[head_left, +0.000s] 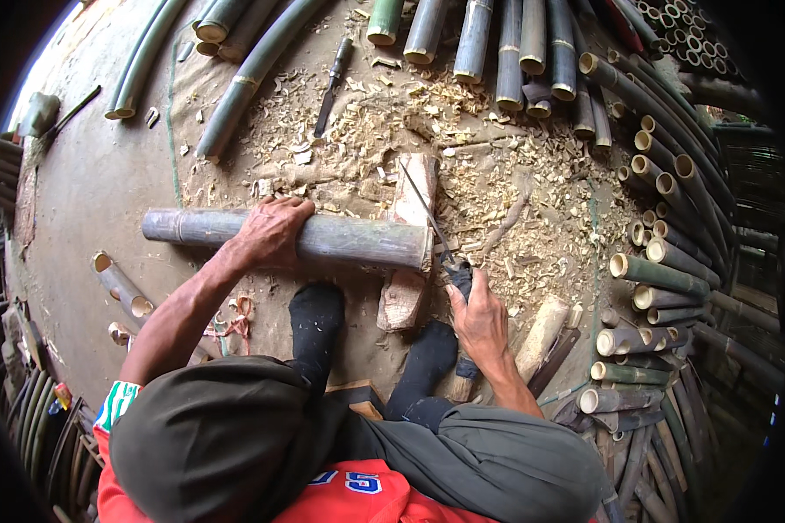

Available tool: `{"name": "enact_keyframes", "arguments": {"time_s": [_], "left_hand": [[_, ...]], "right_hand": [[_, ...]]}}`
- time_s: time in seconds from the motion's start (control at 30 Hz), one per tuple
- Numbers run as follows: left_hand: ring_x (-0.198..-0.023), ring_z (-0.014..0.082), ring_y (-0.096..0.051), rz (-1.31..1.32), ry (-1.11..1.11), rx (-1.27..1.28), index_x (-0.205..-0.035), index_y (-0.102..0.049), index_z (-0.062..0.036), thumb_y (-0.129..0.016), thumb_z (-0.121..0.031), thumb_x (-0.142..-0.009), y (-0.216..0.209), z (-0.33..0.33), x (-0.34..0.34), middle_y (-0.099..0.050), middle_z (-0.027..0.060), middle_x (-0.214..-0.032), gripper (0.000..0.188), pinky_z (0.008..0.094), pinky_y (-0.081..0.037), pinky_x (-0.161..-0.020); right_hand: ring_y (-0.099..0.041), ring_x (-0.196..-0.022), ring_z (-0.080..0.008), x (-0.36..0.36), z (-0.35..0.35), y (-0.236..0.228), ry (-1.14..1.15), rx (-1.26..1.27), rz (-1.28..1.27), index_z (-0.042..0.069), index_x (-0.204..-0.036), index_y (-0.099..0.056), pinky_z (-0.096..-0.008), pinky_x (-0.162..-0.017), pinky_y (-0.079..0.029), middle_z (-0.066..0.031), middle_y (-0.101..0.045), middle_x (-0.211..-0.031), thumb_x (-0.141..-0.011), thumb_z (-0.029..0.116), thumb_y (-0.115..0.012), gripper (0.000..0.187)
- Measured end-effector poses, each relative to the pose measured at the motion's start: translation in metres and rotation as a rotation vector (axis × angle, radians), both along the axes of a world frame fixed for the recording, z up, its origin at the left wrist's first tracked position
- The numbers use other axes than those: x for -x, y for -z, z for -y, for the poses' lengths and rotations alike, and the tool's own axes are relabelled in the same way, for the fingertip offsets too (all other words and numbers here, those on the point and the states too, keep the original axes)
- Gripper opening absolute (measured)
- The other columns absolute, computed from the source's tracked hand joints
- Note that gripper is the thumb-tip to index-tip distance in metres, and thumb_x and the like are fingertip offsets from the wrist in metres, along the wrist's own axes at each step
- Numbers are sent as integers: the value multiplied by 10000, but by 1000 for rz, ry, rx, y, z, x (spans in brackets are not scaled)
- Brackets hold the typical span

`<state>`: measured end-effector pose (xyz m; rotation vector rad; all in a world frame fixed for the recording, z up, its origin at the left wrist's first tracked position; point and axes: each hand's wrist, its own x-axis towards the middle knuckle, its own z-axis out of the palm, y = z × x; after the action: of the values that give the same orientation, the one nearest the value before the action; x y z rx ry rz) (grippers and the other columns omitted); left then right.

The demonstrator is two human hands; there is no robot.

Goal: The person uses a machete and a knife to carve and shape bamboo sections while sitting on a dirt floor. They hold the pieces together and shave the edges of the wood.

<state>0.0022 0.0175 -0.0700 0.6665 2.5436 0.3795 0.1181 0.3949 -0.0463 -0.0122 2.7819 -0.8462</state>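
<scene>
A thick grey-green bamboo pole (pixel 349 239) lies crosswise before me, its right end resting over a wooden block (pixel 414 187). My left hand (pixel 275 228) grips the pole from above near its middle, fingers curled over the far side. In my right hand (pixel 480 315) is a knife (pixel 438 228) with a long thin blade and a dark wrapped handle. The blade points away from me and runs close by the pole's cut right end; whether it touches there I cannot tell. My feet, in dark socks, are on the near side of the pole.
Pale wood chips (pixel 488 183) litter the ground. Another knife (pixel 332 87) lies beyond the pole. Cut bamboo poles (pixel 469 39) line the far side, with more bamboo pieces (pixel 663 275) stacked at right. A short bamboo piece (pixel 120 283) lies at left, a pale wooden piece (pixel 542 336) at right.
</scene>
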Motion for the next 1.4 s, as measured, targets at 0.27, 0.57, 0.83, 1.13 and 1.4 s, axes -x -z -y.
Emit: {"name": "enact_keyframes", "arguments": {"time_s": [0.27,0.57,0.83,1.13,1.4], "left_hand": [[-1023,371,-661,-104,-10,-40,-1081,-585,-65,-928,-402,-592,11,1,-5,-671,155,-1010,686,481,-485,-952],[-1027,371,-657,-144,-48,-34,-1077,-589,-65,-915,-396,-602,12,2,-15,-674,156,-1006,664,479,-484,-953],[-1049,362,-648,-167,-51,-47,-1103,-601,-66,-917,-438,-595,12,1,-20,-668,154,-1019,704,479,-470,-977],[-1064,361,-640,-266,-86,-41,-1112,-602,-60,-932,-469,-575,10,-4,-20,-650,155,-1043,752,469,-463,-1003],[-1080,372,-643,-286,-87,-55,-1101,-592,-41,-931,-556,-598,12,-5,-28,-649,172,-1062,795,476,-470,-1006]], "right_hand": [[-745,-744,-429,-5,14,5,-31,216,-276,-82,-1266,-513,-477,-602,-603,-277,-694,-884,-1011,186,-695,412],[-719,-640,-394,12,24,-18,-109,177,-349,-84,-1236,-492,-491,-541,-576,-232,-669,-789,-1019,214,-688,417],[-718,-645,-412,20,24,-10,-86,-24,-3,-34,-1124,-482,-480,-526,-567,-247,-659,-756,-1029,210,-673,324],[-718,-644,-404,21,11,16,-127,-63,-62,-30,-1108,-466,-482,-526,-564,-250,-667,-793,-1028,182,-674,307],[-726,-665,-401,13,19,-11,-117,118,-317,-20,-1097,-489,-490,-553,-570,-272,-674,-816,-1020,187,-682,293]]}}
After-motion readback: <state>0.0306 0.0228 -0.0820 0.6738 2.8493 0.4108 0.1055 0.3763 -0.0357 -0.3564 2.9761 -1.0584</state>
